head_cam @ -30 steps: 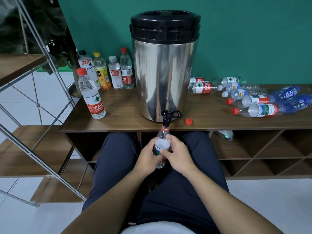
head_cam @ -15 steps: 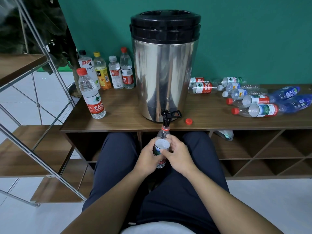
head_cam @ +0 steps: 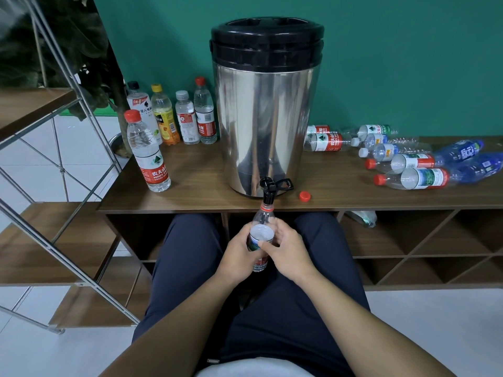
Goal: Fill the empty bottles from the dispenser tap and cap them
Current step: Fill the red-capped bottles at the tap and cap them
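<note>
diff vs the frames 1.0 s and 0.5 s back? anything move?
Nothing visibly changed. Both hands, left and right, still grip the bottle with its mouth under the tap. The loose red cap lies where it was on the table, right of the tap.
</note>
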Demonstrator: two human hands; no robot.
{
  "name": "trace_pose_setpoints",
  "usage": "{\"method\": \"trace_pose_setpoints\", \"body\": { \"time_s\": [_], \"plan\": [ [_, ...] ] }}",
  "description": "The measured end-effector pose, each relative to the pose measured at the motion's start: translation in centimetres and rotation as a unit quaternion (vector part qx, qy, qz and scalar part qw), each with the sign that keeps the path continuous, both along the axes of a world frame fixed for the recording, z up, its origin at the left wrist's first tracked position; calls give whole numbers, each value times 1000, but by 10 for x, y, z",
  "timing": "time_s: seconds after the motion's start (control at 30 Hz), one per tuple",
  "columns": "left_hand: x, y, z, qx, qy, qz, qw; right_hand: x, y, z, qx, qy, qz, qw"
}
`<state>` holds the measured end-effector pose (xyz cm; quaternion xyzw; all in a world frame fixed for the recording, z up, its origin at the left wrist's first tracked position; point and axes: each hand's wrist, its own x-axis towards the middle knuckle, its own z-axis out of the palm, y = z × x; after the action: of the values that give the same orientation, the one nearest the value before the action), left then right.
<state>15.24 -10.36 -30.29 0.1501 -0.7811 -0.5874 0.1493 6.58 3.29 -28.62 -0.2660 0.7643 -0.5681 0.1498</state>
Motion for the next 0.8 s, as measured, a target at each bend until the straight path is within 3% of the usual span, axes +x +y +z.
{"method": "trace_pose_setpoints", "body": {
  "time_s": [0.8],
  "plan": [
    [-1,0,-1,-1,2,0,1000,-5,0,-8,22,0,6,1000]
  ]
}}
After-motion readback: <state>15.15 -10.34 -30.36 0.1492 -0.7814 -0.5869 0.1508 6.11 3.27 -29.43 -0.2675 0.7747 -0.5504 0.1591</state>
